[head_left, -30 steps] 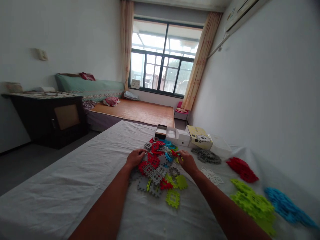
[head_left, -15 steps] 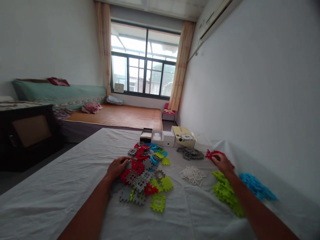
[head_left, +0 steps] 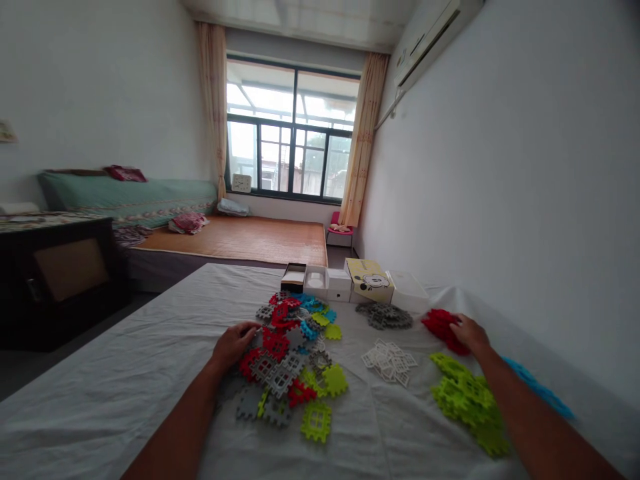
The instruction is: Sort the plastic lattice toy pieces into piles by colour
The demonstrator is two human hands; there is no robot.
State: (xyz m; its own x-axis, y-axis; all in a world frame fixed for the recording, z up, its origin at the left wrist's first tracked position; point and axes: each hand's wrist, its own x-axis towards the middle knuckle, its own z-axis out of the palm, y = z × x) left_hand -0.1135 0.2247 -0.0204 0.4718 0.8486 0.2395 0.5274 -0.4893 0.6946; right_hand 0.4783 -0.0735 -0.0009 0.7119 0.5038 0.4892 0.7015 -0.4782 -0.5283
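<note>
**Left hand (head_left: 237, 342) at the mixed pile (head_left: 277, 345), right hand (head_left: 469, 333) at the red pile (head_left: 443, 330)**

On the pale sheet (head_left: 135, 373), stretching toward its far edge: the mixed pile of flat, toothed pieces in red, grey, blue and lime. Against the left flank of this pile, the left hand, fingers loosely bent and close together; pinching or merely resting, cannot tell. Near the sheet's right edge, the red pile, with the right hand on its right side, fingers bent onto it; cannot tell of any pinch on a single piece.

Nearer along the same right edge, the lime pile (head_left: 465, 399); to the right of that, the blue pile (head_left: 543, 389), partly hidden behind the right forearm (head_left: 533, 427). Between mixed and lime, the white pile (head_left: 390, 361) of thin frames; beyond it, toward the far edge, the dark grey pile (head_left: 384, 315). Just beside the near end of the mixed pile, a lime piece with four openings (head_left: 317, 420).

Along the sheet's far edge, in a row: an open black-edged box (head_left: 293, 278), white boxes (head_left: 339, 285) and a yellow box (head_left: 367, 280) with a cartoon print
</note>
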